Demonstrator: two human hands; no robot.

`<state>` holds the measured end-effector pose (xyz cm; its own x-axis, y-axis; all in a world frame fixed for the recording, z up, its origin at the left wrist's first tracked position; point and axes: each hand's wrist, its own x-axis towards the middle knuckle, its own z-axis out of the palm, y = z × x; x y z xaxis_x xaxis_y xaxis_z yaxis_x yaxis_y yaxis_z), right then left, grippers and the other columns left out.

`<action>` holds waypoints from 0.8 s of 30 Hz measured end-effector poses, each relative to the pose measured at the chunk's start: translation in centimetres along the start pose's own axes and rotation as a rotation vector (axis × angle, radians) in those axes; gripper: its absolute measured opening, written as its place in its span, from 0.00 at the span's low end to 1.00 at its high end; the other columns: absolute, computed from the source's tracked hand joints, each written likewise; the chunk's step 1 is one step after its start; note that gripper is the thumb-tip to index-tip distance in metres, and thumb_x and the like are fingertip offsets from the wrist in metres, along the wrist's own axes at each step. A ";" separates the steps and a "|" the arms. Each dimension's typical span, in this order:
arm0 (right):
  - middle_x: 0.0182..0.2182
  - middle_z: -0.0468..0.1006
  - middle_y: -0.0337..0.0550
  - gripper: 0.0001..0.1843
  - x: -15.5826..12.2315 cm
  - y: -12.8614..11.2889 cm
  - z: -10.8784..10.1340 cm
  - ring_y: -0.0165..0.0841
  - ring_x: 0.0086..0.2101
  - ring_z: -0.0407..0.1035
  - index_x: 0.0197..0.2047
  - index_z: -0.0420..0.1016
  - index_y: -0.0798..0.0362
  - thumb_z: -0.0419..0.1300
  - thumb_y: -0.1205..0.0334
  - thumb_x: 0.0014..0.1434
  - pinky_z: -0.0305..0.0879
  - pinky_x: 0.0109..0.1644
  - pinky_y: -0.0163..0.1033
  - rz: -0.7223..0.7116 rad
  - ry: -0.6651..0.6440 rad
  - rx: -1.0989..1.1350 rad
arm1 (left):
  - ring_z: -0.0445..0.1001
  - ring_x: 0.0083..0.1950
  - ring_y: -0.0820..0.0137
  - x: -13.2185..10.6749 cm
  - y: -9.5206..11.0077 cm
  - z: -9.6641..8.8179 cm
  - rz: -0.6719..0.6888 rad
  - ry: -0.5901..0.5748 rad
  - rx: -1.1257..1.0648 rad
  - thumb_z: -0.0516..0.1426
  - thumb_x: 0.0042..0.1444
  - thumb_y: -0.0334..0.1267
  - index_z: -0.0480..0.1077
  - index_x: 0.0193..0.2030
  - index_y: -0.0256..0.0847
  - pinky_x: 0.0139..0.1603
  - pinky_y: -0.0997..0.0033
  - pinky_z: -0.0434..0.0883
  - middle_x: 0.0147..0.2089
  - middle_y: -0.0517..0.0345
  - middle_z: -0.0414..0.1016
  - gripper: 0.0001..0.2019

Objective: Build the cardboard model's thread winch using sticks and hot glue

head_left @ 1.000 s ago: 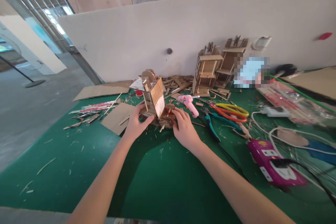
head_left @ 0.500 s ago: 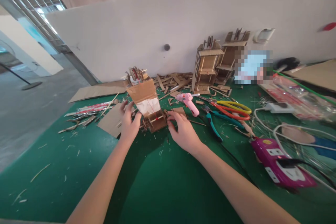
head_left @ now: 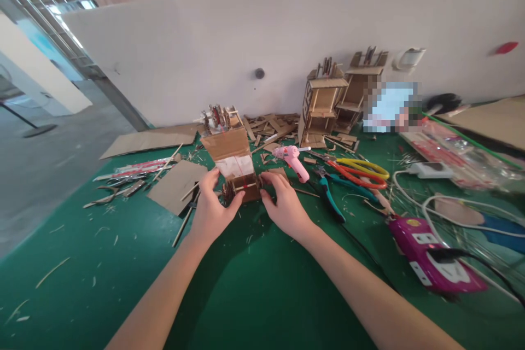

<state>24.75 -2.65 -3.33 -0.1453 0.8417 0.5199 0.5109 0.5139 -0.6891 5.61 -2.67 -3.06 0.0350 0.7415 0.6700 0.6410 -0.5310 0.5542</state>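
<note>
A small cardboard model point(head_left: 228, 146) stands upright on the green table, with cardboard discs along its top, a white patch on its front and a stick axle low down. My left hand point(head_left: 212, 209) grips its lower left side, the thumb across the front by the axle and the fingers behind. At the lower right, my right hand point(head_left: 284, 203) pinches the model by a small disc at the axle's end; its fingertips are partly hidden. A pink glue gun point(head_left: 296, 162) lies just right of the model.
Pliers with teal handles point(head_left: 331, 199) and a tool with orange and yellow handles point(head_left: 361, 169) lie to the right, near a magenta power strip point(head_left: 430, 254) with cords. Two taller cardboard models point(head_left: 324, 104) stand by the wall. Cardboard scraps point(head_left: 274, 126) and a flat cardboard sheet point(head_left: 178, 186) lie around.
My left hand has moved right and closed on the model's lower left side, where its fingers were apart before. The model has tilted slightly more upright. My right hand stays at the disc.
</note>
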 end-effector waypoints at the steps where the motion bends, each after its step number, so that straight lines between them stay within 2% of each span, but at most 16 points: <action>1: 0.47 0.72 0.50 0.17 0.0 0.0 0.0 0.39 0.50 0.67 0.54 0.66 0.53 0.53 0.68 0.61 0.66 0.57 0.47 -0.003 0.006 0.000 | 0.66 0.61 0.58 -0.1 -0.1 0.0 0.000 -0.013 -0.029 0.61 0.54 0.41 0.47 0.63 0.41 0.59 0.55 0.68 0.60 0.40 0.62 0.35; 3: 0.45 0.72 0.50 0.15 -0.1 -0.1 0.0 0.39 0.48 0.68 0.52 0.66 0.52 0.52 0.69 0.61 0.67 0.55 0.47 -0.003 0.024 0.003 | 0.67 0.60 0.58 0.0 0.1 -0.2 0.028 -0.065 -0.017 0.60 0.55 0.40 0.49 0.62 0.43 0.59 0.54 0.68 0.59 0.42 0.63 0.32; 5: 0.44 0.71 0.49 0.14 -0.2 -0.1 0.0 0.38 0.47 0.68 0.50 0.67 0.51 0.52 0.69 0.62 0.68 0.53 0.47 0.000 0.035 0.006 | 0.66 0.60 0.58 0.2 0.6 -0.5 0.069 -0.155 0.068 0.60 0.55 0.40 0.56 0.58 0.45 0.60 0.53 0.67 0.58 0.45 0.63 0.26; 8: 0.43 0.71 0.48 0.13 -0.2 -0.2 0.0 0.38 0.45 0.69 0.49 0.67 0.51 0.52 0.69 0.62 0.69 0.52 0.46 -0.013 0.034 0.009 | 0.64 0.62 0.57 0.6 1.4 -0.6 0.088 -0.252 0.167 0.59 0.55 0.38 0.64 0.52 0.46 0.61 0.52 0.66 0.60 0.48 0.59 0.18; 15: 0.43 0.69 0.49 0.13 -0.3 -0.4 0.1 0.38 0.45 0.68 0.50 0.66 0.50 0.51 0.69 0.63 0.68 0.52 0.47 -0.018 0.033 -0.001 | 0.65 0.61 0.56 0.8 1.0 0.3 0.061 -0.188 0.212 0.59 0.55 0.35 0.69 0.49 0.44 0.60 0.53 0.67 0.59 0.48 0.58 0.14; 24: 0.43 0.69 0.48 0.12 -0.3 -0.6 0.2 0.38 0.45 0.68 0.49 0.66 0.50 0.51 0.70 0.62 0.68 0.52 0.47 -0.012 0.033 -0.022 | 0.66 0.59 0.60 1.0 0.9 0.4 0.087 -0.166 0.208 0.57 0.58 0.33 0.71 0.45 0.44 0.60 0.57 0.67 0.58 0.50 0.59 0.08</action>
<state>24.38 -3.19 -3.20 -0.1235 0.8294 0.5448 0.5277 0.5199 -0.6717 6.52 -2.29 -2.09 0.2105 0.7629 0.6113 0.7734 -0.5124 0.3732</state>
